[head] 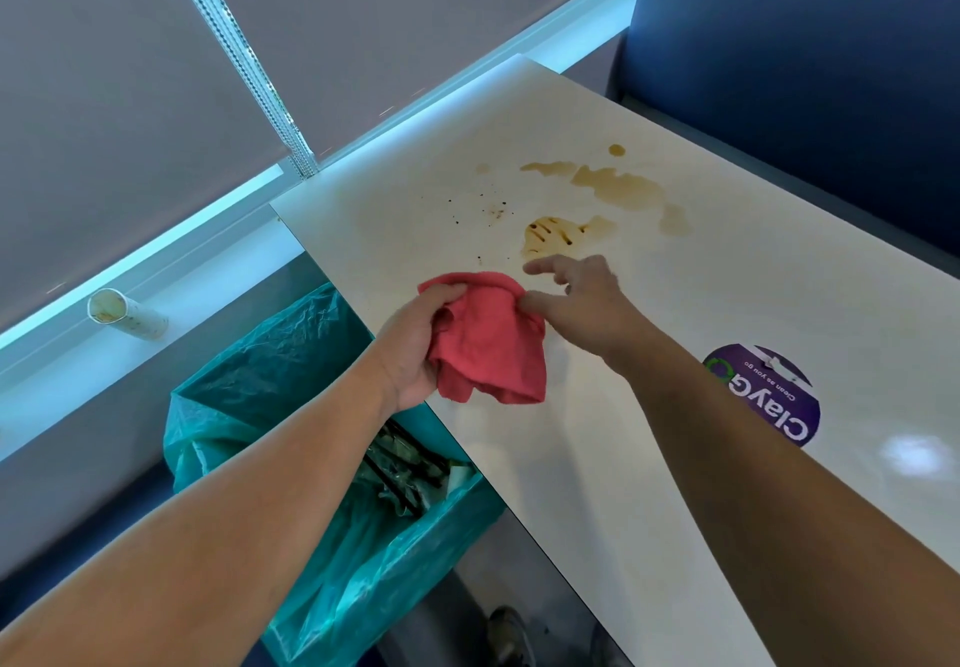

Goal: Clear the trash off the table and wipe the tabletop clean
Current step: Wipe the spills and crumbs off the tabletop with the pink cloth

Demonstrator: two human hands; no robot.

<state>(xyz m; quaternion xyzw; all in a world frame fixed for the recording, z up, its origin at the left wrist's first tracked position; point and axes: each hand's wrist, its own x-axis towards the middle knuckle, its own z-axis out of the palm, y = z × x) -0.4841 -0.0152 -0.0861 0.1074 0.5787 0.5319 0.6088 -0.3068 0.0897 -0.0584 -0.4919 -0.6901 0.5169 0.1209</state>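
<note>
A crumpled red cloth [488,344] hangs just above the near-left edge of the white table [675,344]. My left hand [415,349] grips its left side from below. My right hand [576,302] pinches the cloth's upper right corner with thumb and a finger, its other fingers spread toward the stains. Brown liquid stains [613,185] and a smeared patch [553,236] with dark specks lie on the tabletop just beyond the cloth.
A bin lined with a teal bag [291,406] stands beside the table's left edge, with trash inside. A paper cup [124,314] lies on the window ledge. A purple round sticker [769,396] is on the table at right. A blue seat [805,68] stands behind.
</note>
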